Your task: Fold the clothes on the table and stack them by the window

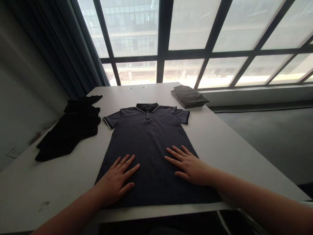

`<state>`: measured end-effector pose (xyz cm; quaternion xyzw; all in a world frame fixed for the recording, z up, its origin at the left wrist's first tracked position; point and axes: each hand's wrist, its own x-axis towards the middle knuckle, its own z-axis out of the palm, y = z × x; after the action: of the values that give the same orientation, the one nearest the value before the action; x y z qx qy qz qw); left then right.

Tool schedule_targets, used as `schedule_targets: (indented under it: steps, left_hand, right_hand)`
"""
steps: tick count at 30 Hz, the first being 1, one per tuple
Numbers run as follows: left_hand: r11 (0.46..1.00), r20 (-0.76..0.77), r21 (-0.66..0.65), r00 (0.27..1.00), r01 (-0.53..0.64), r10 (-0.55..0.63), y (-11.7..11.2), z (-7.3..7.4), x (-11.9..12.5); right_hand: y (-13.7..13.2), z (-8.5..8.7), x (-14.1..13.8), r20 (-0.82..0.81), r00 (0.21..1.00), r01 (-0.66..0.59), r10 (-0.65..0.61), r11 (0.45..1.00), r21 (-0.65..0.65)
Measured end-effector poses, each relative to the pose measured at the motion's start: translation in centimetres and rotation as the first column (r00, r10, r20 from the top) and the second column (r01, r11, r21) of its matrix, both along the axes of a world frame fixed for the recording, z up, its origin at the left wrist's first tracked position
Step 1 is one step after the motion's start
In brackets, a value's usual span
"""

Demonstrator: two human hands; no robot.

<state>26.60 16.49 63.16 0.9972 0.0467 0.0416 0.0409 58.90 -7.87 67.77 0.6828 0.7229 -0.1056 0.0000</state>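
A dark grey polo shirt [146, 140] lies spread face up on the white table, its collar toward the window and its hem near the front edge. White piping trims its black collar and sleeve cuffs. My left hand [116, 178] rests flat on the lower left of the shirt with fingers spread. On the lower right side, my right hand [187, 164] also lies flat, fingers apart. Neither hand grips the cloth.
Black garments [73, 127] lie in a loose heap at the table's left edge. Folded striped clothing [189, 96] sits at the back right of the white table [234, 160]. Behind are a large window [188, 29] and a dark curtain [61, 42].
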Motion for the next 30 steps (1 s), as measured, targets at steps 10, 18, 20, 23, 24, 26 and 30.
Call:
schedule_targets:
  steps: [10, 18, 20, 23, 24, 26, 30]
  left_hand:
    - [0.995, -0.030, 0.014, 0.995, 0.095, -0.095, -1.3, 0.2, -3.9]
    - [0.995, -0.029, 0.016, 0.994, 0.102, -0.101, -2.0, 0.3, -5.1]
    - [0.996, -0.042, 0.013, 0.995, 0.092, -0.091, -2.3, 0.5, -5.3]
    - [0.996, -0.054, -0.025, 0.995, 0.083, -0.085, -2.5, 1.2, -5.5]
    - [0.996, -0.057, -0.052, 0.995, 0.077, -0.080, -2.3, 1.6, -5.4]
    - [0.993, -0.045, -0.118, 0.998, 0.032, -0.037, -1.7, 2.7, -5.0]
    - [0.979, 0.065, -0.193, 0.994, -0.073, 0.087, 0.8, 5.8, -0.6]
  right_hand:
    - [-3.4, -0.1, -0.4, -0.054, 0.998, -0.029, 0.031, 0.998, 0.047]
    - [-3.8, -0.1, -0.2, -0.066, 0.997, -0.041, 0.046, 0.997, 0.072]
    - [-3.9, -0.1, -0.2, -0.069, 0.997, -0.035, 0.039, 0.998, 0.060]
    - [-3.9, 0.2, -0.2, -0.073, 0.997, -0.025, 0.026, 0.999, 0.020]
    - [-3.9, 0.4, -0.2, -0.077, 0.997, -0.023, 0.023, 1.000, 0.007]
    - [-3.6, 1.0, -0.2, -0.093, 0.995, -0.023, 0.021, 1.000, -0.012]
    - [-1.1, 2.9, 0.3, -0.125, 0.991, 0.050, -0.041, 0.997, 0.067]
